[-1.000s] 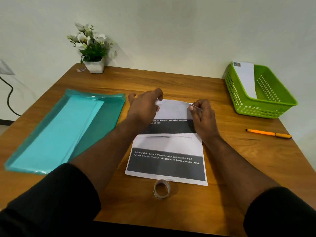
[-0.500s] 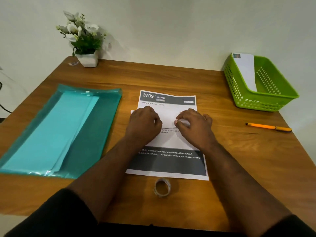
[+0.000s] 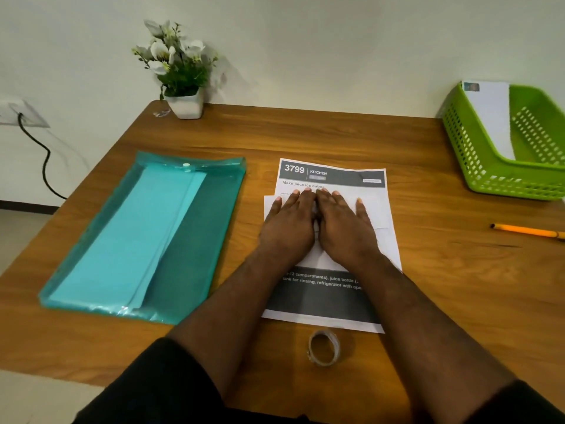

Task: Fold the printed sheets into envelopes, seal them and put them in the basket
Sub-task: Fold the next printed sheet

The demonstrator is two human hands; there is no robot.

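Note:
A printed sheet with a dark header reading 3799 KITCHEN lies at the table's middle. A smaller white folded paper lies across its middle. My left hand and my right hand press flat on that paper, side by side, fingers straight and pointing away from me. A green basket stands at the far right with a white envelope leaning inside it. A roll of clear tape lies just below the sheet's near edge.
A teal plastic folder holding light blue paper lies to the left. A potted white flower stands at the back edge. An orange pencil lies at the right. A black cable hangs by the wall at left.
The folded top part of the sheet has been let down and the header now shows. Both hands went from pinching the paper's far edge to pressing flat on its middle.

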